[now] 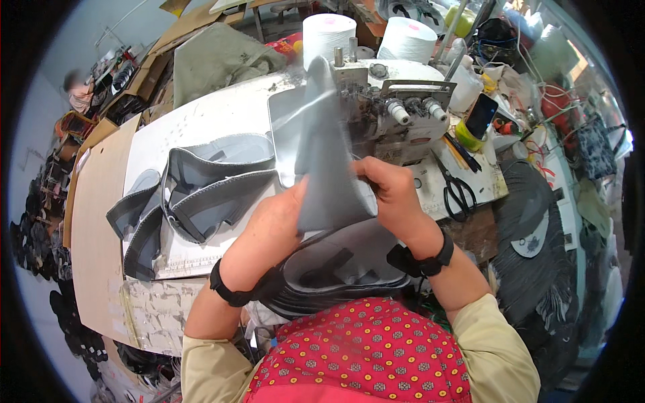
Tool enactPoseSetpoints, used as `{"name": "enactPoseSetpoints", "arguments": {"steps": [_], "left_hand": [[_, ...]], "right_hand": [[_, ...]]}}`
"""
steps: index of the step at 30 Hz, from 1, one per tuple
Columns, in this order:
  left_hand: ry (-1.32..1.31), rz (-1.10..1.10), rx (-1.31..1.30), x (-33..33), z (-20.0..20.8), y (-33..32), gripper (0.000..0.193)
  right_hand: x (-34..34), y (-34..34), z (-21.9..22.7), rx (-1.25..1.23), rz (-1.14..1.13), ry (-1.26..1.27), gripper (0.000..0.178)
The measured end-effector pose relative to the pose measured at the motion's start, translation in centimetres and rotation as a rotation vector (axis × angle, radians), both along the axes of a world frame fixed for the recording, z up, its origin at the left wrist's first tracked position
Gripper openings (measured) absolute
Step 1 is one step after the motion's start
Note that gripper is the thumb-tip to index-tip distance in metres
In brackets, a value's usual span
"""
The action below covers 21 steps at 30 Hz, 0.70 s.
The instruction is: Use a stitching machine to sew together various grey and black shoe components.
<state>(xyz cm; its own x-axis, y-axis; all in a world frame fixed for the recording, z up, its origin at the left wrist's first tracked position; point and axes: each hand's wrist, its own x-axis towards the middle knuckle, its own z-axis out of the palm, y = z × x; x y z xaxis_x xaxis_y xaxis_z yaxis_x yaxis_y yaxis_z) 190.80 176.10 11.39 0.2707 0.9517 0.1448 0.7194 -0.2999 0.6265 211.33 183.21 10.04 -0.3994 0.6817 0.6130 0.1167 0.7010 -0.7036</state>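
head view: your left hand [272, 225] and right hand [390, 191] are both closed on a grey fabric piece [326, 154], which stands upright between them, its tip pointing to 12 o'clock in front of the sewing machine [386, 111]. the left hand pinches the lower edge at about 8 o'clock of the piece; the right fingers fold over the lower corner at 4 o'clock. keep both pinches close to the edge so the layers stay matched, and hold the piece taut rather than letting the tall tip flop. i judge that the edges want aligning before the piece goes anywhere near the machine, so check the corner under your right thumb first.

at 9 o'clock of your hands, a stack of grey padded pieces [195, 195] lies on the white table [201, 121]. at 6 o'clock, more dark pieces [342, 272] rest in your lap, just below your wrists. black scissors [458, 195] lie at 3 o'clock of the right hand, apart from it. two white thread cones [366, 37] stand behind the machine at 12 o'clock. mind the loose tip near the machine's knobs.
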Motion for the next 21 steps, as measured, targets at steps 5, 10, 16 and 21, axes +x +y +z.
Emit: {"name": "enactPoseSetpoints", "arguments": {"steps": [5, 10, 16, 21], "left_hand": [[-0.077, 0.02, -0.018, -1.4, 0.5, 1.7, 0.038], [-0.11, 0.224, 0.338, -1.2, 0.9, 2.7, 0.019], [0.131, 0.336, 0.838, 0.2, 0.5, 5.3, 0.057], [-0.399, 0.241, 0.184, -0.3, -0.4, 5.8, 0.04]], "right_hand": [[1.0, -1.7, 1.8, -0.301, 0.105, -0.026, 0.009], [0.0, -2.0, 1.2, -0.266, 0.053, -0.037, 0.01], [-1.0, -0.5, -0.4, -0.326, -0.046, -0.046, 0.008], [0.3, -0.5, -0.7, -0.179, -0.023, -0.026, 0.03]]}}
